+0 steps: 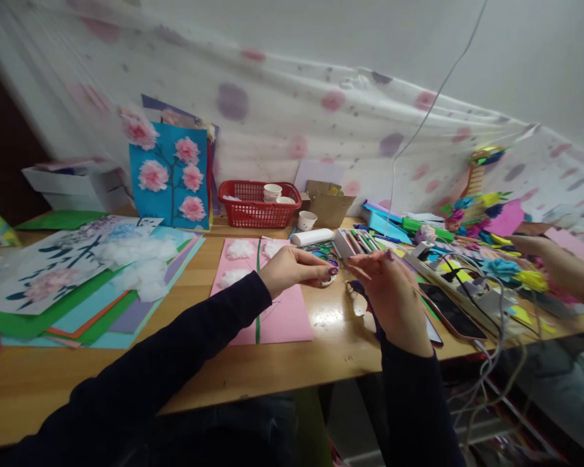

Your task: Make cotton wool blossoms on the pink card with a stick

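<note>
My left hand (296, 270) is closed in a pinch above the right edge of a pink card (292, 318). At its fingertips shows something small, purple and whitish, too blurred to name. Facing it, my right hand (387, 292) is held up with its fingers stretched out, apart from the left hand and with nothing visible in it. The pink card lies on the wooden table, with a green strip (258, 318) down its middle and white cotton tufts (240, 249) on its upper part. Thin drawn lines branch out from the strip.
Left are stacked coloured papers (126, 318) with loose cotton (143, 263). Behind stand a blue flower picture (170, 188), a red basket (257, 214) and a paper cup (306, 220). Right lie a phone (452, 310), a power strip (433, 266) with cables, and craft scraps; another person's arm (559, 259) reaches in.
</note>
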Demonstrator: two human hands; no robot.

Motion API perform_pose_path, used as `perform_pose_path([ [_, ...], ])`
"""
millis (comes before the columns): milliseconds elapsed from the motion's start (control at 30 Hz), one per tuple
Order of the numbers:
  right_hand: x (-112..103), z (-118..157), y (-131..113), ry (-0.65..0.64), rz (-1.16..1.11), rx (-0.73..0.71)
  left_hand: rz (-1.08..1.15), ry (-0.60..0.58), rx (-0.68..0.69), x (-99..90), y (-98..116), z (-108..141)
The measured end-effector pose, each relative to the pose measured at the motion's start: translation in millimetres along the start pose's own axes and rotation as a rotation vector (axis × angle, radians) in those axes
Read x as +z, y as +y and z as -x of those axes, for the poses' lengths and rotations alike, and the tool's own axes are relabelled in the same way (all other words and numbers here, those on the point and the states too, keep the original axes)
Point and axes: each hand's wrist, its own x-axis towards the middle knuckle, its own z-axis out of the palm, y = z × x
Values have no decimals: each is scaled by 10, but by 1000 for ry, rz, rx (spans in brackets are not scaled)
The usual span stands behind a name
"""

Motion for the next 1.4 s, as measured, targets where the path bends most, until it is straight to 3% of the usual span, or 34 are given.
perform_pose_path([
  [100, -25, 11, -48, 43, 51, -62, 26, 90, 20, -17, 26, -14],
  [200, 43, 71, -73, -68, 173, -96, 75, 153, 18, -4, 35, -21],
  [333, 183, 121, -34, -197, 228, -179, 194, 73, -1, 19, 16, -14],
  [433, 242, 131, 7, -161, 216, -241, 267, -6, -30, 30, 9, 4],
  [567, 240, 160, -3, -57, 244, -273, 306, 23, -53, 38, 28, 24],
  [767, 165, 162, -59, -83, 385, -197, 433, -1, -97, 46, 67, 20],
  [1000, 105, 107, -78, 34, 341, -86, 545, 122, -93, 27, 55, -20],
  [1233, 249, 101, 65, -171, 158, 137, 471, 112, 14, 34, 40, -3],
  [1400, 141, 100, 49, -6, 169, 90, 322, 206, 81, -32, 40, -30],
])
